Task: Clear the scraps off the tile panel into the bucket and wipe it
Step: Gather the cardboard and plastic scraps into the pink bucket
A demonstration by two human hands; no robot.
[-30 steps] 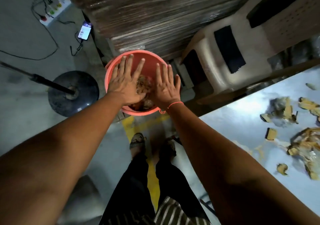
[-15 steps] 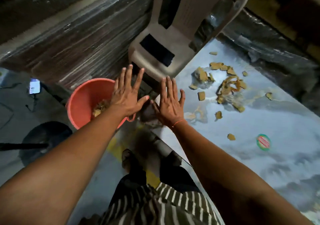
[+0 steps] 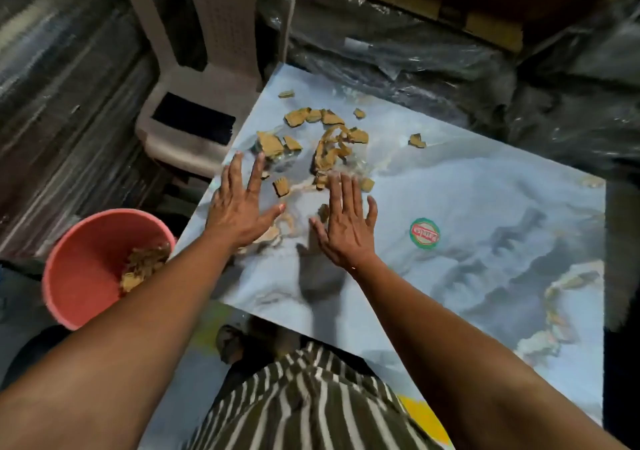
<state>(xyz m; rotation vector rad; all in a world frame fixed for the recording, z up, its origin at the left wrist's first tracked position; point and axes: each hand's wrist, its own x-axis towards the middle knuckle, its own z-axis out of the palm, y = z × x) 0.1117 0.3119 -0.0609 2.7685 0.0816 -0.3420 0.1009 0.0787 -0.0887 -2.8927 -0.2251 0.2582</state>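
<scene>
A blue-grey marbled tile panel point(image 3: 467, 207) lies in front of me with several tan scraps point(image 3: 332, 144) scattered near its far left corner. My left hand point(image 3: 239, 207) hovers flat over the panel's left edge, fingers spread and straight, just short of the scraps. My right hand point(image 3: 346, 224) is flat beside it, fingers straight, fingertips reaching the nearest scraps. Neither hand holds anything. A salmon-pink bucket point(image 3: 79, 276) stands on the floor to the left below the panel, with scraps point(image 3: 142, 266) inside it, partly hidden by my left forearm.
A round green-and-red sticker point(image 3: 425, 233) sits on the panel right of my right hand. A beige plastic chair point(image 3: 204, 79) stands past the panel's left corner. Plastic-wrapped stacks point(image 3: 450, 61) border the far side and the left.
Both hands have moved from above the bucket to over the panel, next to the scraps. The view has swung right, so the bucket now sits at the lower left.
</scene>
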